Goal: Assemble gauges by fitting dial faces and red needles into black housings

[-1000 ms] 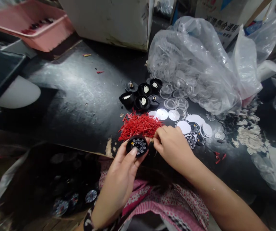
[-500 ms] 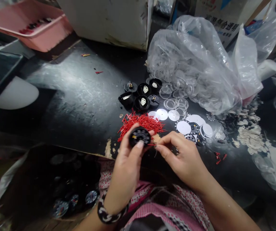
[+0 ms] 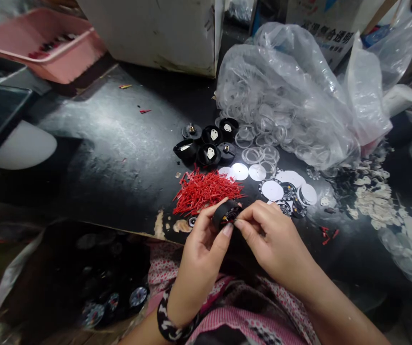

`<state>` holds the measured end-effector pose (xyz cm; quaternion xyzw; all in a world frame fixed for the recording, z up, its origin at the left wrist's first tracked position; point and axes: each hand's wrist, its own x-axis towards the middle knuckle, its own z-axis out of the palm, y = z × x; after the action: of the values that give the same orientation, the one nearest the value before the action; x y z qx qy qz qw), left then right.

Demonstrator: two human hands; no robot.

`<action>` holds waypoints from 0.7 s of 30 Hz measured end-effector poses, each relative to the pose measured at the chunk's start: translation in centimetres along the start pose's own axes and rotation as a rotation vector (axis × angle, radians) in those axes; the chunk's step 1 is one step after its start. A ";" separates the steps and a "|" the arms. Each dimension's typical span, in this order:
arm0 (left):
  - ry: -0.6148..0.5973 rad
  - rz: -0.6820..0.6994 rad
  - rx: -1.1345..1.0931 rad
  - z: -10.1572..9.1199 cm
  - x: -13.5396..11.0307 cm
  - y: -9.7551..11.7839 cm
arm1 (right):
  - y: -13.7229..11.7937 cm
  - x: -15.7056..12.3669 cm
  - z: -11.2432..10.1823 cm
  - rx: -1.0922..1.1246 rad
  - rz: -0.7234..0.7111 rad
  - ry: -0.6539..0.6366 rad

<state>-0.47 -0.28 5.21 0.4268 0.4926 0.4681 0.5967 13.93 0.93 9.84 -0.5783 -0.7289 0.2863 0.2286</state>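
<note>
Tilted and moved rightward, the black gauge [image 3: 223, 213] is gripped by the curled left hand [image 3: 204, 251] and should be kept steady; the right hand [image 3: 278, 237] is pinched at its face, any held piece hidden.

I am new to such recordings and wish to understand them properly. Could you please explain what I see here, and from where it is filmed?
There is no machine here, only a person's two bare hands. Every picture comes from one camera worn on the head, looking forward and down. The left hand holds a round black dial case; the right hand has its fingertips at the dial face, but whether they pinch something is too small to tell. On the dark table lie a heap of thin red pieces, black cups, white discs, clear rings and a plastic bag.
</note>
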 end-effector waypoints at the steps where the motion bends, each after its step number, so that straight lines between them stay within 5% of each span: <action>1: 0.008 0.019 0.026 0.0 0.0 0.0 | 0.0 -0.1 0.1 0.007 0.004 -0.005; 9: 0.001 0.083 0.201 -0.5 -0.4 0.0 | -0.5 -0.9 0.6 -0.019 0.023 0.012; 14: -0.060 -0.115 0.015 -1.0 0.3 -0.2 | -0.3 -0.4 0.2 0.001 0.040 0.003; 17: -0.110 -0.237 -0.145 -1.2 0.6 0.1 | 0.1 -0.1 0.0 -0.044 -0.081 0.018; 21: -0.121 -0.223 -0.105 -1.5 0.5 0.2 | 0.5 0.4 0.2 -0.268 -0.248 0.059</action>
<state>-1.92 0.29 5.11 0.3650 0.4749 0.3977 0.6950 14.09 1.35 9.37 -0.5177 -0.8191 0.1390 0.2043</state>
